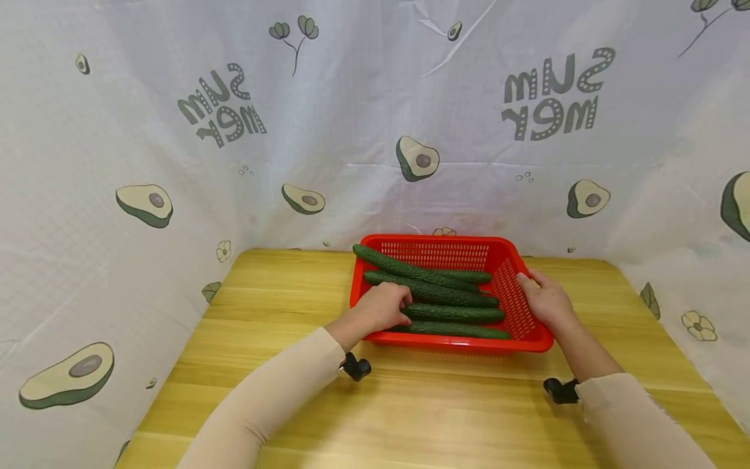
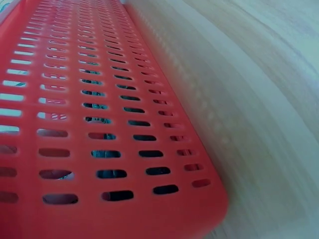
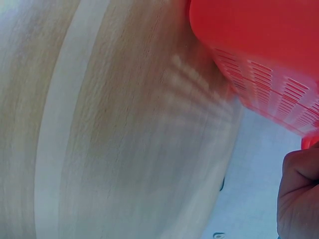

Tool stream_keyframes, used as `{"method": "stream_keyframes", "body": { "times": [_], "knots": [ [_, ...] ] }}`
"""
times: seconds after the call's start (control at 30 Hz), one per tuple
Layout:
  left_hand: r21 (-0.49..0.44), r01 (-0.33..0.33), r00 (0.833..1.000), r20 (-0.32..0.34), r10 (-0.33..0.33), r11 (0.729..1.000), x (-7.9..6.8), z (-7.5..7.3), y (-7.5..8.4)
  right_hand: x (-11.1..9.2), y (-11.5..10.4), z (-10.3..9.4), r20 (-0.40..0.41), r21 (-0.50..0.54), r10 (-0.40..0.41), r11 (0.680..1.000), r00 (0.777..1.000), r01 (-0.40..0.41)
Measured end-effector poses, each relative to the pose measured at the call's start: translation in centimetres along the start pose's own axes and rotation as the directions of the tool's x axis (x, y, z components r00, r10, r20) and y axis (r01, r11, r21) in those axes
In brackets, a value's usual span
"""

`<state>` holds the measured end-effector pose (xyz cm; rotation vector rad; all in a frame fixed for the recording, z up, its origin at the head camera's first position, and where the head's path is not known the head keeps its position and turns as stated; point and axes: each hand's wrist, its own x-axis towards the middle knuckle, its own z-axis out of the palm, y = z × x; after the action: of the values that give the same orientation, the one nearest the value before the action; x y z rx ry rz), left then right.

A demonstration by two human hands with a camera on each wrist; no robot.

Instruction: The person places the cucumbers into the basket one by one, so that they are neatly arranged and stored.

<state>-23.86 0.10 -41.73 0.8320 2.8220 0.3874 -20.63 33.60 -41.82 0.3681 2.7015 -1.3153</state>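
Observation:
A red plastic basket (image 1: 457, 341) with slotted walls holds several long, dark green cucumbers, lying mostly side by side. My left hand (image 1: 379, 307) reaches over the basket's left front part, its curled fingers at the left end of one cucumber (image 1: 457, 313). That end is partly hidden by the hand. Another cucumber (image 1: 404, 266) lies slanted at the back, its tip up on the left rim. With the right hand (image 1: 547, 301) I grip the basket's right rim, thumb on top. In the right wrist view, part of this hand (image 3: 299, 194) shows beside the basket's outer wall (image 3: 249, 30).
The basket stands toward the back of a wood-grain table (image 1: 445, 410). Behind and beside the table hangs a pale cloth (image 1: 351, 130) printed with avocados and lettering. Black wrist mounts (image 1: 357, 367) stick out below both sleeves.

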Motion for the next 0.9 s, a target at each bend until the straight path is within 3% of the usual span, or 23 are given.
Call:
{"method": "stream_keyframes", "body": {
  "times": [0.2,0.43,0.63,0.8,0.9],
  "knots": [
    [0.02,0.0,1.0,0.023,-0.001,1.0,0.0,0.2,-0.1,0.0,-0.1,0.1,0.006,0.009,0.008,1.0,1.0,-0.008],
    [-0.016,-0.011,1.0,-0.012,0.01,1.0,-0.1,0.2,-0.4,-0.1,0.0,0.2,0.013,0.005,0.009,1.0,1.0,-0.01],
    [-0.07,-0.064,0.991,-0.123,0.055,0.996,-0.9,-0.7,-0.8,-0.2,-0.1,0.3,0.013,-0.012,0.008,1.0,1.0,-0.008],
    [-0.129,-0.131,0.968,-0.232,0.098,0.983,-2.1,-1.9,-2.0,-0.3,-0.2,0.1,0.004,-0.015,0.014,1.0,1.0,-0.014],
    [-0.142,-0.161,0.944,-0.31,0.111,0.977,-3.0,-2.5,-3.2,-0.4,-0.2,0.0,0.002,-0.013,0.014,1.0,1.0,-0.014]
  ]
}}
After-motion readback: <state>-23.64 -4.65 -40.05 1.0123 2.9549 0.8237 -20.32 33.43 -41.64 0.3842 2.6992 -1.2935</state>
